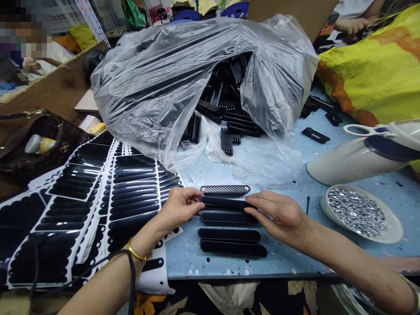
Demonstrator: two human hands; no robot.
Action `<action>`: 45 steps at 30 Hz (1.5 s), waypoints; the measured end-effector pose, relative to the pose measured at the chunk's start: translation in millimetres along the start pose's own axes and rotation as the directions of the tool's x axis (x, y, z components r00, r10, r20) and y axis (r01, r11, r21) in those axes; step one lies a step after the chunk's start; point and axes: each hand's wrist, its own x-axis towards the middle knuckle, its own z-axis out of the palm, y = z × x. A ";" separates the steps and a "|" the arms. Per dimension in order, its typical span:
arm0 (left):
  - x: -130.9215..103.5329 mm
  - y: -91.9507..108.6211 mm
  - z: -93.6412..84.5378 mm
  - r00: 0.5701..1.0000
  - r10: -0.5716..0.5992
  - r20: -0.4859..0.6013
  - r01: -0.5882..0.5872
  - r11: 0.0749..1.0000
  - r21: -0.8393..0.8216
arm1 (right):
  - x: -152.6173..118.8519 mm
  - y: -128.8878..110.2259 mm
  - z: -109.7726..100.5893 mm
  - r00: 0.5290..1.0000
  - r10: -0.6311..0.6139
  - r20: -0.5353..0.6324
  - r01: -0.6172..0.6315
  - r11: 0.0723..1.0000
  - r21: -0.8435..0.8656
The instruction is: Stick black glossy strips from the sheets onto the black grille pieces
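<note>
A long black strip (225, 203) lies crosswise between my two hands. My left hand (183, 204) pinches its left end between thumb and fingers. At its right end, my right hand (277, 214) closes thumb and fingers on it. Just behind it sits a bar with a silvery lattice pattern (225, 190). In front, a black bar (226, 218) lies nearest, followed by another black bar (229, 235) and a front black bar (233, 248), roughly parallel on the blue speckled table (183, 267).
Sheets of black stickers (133, 188) cover the left side. A plastic bag (157, 83) of black parts stands behind. At right are a bowl of small shiny pieces (357, 212), a white holder (351, 159) with scissors, and a yellow bag (377, 74). Another person's hand (352, 25) shows at upper right.
</note>
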 end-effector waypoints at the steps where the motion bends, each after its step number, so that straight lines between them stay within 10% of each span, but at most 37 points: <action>1: 0.1 -0.2 -0.2 1.000 0.000 -0.001 0.000 1.000 -0.002 | 0.3 0.3 -0.3 1.000 0.001 0.008 -0.001 1.000 -0.001; 34: 2.1 -2.2 1.6 0.999 0.027 -0.032 -0.028 0.999 -0.036 | -4.5 1.3 5.6 0.997 0.064 0.043 -0.066 0.997 0.036; 45: 2.1 -0.3 0.5 0.999 0.024 -0.035 -0.025 0.999 -0.032 | -12.0 4.2 4.6 0.961 0.245 0.129 -0.266 0.948 0.176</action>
